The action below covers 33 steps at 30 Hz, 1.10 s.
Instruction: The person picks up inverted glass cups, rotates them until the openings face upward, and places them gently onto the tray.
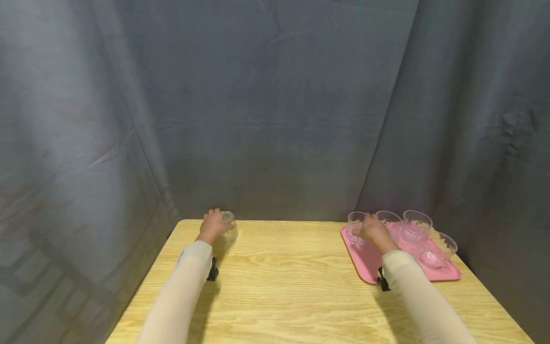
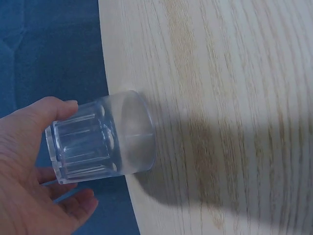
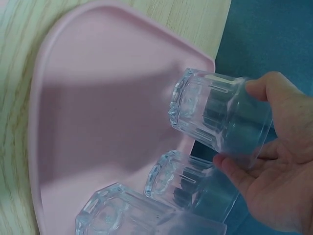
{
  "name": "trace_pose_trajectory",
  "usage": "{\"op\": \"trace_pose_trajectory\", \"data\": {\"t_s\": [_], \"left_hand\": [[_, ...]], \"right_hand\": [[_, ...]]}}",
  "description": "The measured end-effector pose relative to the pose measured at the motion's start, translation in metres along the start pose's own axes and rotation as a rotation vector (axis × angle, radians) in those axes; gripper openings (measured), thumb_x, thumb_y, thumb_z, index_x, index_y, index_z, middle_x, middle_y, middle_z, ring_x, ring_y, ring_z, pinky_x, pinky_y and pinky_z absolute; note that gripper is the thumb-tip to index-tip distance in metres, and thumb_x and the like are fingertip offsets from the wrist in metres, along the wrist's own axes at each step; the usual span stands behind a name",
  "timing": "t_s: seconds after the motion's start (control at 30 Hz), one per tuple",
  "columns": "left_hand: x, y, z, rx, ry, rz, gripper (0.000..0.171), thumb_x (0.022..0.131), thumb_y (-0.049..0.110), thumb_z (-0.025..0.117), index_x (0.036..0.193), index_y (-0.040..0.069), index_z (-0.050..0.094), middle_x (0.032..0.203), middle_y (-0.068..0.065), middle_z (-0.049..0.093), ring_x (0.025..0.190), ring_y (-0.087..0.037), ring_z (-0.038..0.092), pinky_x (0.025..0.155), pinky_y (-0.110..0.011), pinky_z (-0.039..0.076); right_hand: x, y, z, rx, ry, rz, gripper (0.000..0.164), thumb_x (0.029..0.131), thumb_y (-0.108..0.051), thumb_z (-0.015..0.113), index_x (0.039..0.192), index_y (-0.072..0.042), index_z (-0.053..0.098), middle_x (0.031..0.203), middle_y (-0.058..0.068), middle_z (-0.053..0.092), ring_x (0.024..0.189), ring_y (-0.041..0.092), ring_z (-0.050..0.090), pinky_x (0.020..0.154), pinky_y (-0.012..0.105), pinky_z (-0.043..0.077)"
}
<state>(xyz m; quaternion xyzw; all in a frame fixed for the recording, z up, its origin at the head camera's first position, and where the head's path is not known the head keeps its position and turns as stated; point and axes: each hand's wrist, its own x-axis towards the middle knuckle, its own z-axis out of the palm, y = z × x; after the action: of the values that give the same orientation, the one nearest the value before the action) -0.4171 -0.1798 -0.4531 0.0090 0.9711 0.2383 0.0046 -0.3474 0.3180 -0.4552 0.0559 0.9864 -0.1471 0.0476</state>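
At the far left of the table, a clear faceted cup (image 1: 230, 233) stands upside down, its wide rim on the wood. My left hand (image 1: 212, 225) is around its base; in the left wrist view the thumb lies against one side of this cup (image 2: 105, 137) and the fingers curve past the other. On the right, my right hand (image 1: 375, 233) holds an upright clear cup (image 3: 210, 110) near its rim, thumb on one side and fingers on the other. That cup is at the far left corner of a pink tray (image 1: 365, 267).
Other clear cups (image 1: 442, 248) stand upright on the tray's right and far parts, close to the right hand. The wooden table (image 1: 279, 286) spreads between the two hands. A grey curtain (image 1: 266, 119) hangs right behind the table's far edge.
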Motion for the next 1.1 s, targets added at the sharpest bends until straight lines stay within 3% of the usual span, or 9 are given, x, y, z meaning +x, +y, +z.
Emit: {"op": "trace_pose_trajectory", "data": {"t_s": [0.43, 0.87, 1.1], "left_hand": [[0.003, -0.004, 0.010, -0.022, -0.020, -0.008, 0.088, 0.090, 0.030, 0.074, 0.148, -0.016, 0.027, 0.149, -0.039, 0.033, 0.138, -0.054, 0.033, 0.111, -0.062, 0.035], [0.003, -0.006, 0.003, -0.012, 0.016, 0.005, 0.080, 0.086, 0.030, 0.078, 0.138, -0.018, 0.039, 0.135, -0.037, 0.048, 0.123, -0.051, 0.051, 0.103, -0.060, 0.044], [-0.001, 0.000, 0.000, -0.005, 0.062, 0.046, 0.079, 0.084, 0.031, 0.079, 0.138, -0.015, 0.043, 0.134, -0.035, 0.050, 0.121, -0.050, 0.053, 0.100, -0.060, 0.046]], "right_hand": [[-0.001, 0.003, 0.001, 0.005, 0.029, -0.001, 0.092, 0.096, -0.034, 0.065, 0.144, 0.028, 0.018, 0.148, 0.050, 0.019, 0.136, 0.064, 0.028, 0.112, 0.065, 0.030], [-0.001, 0.002, 0.006, 0.095, 0.079, -0.010, 0.090, 0.096, -0.031, 0.066, 0.147, 0.024, 0.016, 0.149, 0.049, 0.015, 0.136, 0.066, 0.024, 0.112, 0.068, 0.028], [-0.005, 0.001, 0.000, 0.104, 0.096, 0.001, 0.087, 0.099, -0.035, 0.061, 0.149, 0.021, 0.017, 0.151, 0.048, 0.012, 0.135, 0.066, 0.024, 0.110, 0.070, 0.027]]}}
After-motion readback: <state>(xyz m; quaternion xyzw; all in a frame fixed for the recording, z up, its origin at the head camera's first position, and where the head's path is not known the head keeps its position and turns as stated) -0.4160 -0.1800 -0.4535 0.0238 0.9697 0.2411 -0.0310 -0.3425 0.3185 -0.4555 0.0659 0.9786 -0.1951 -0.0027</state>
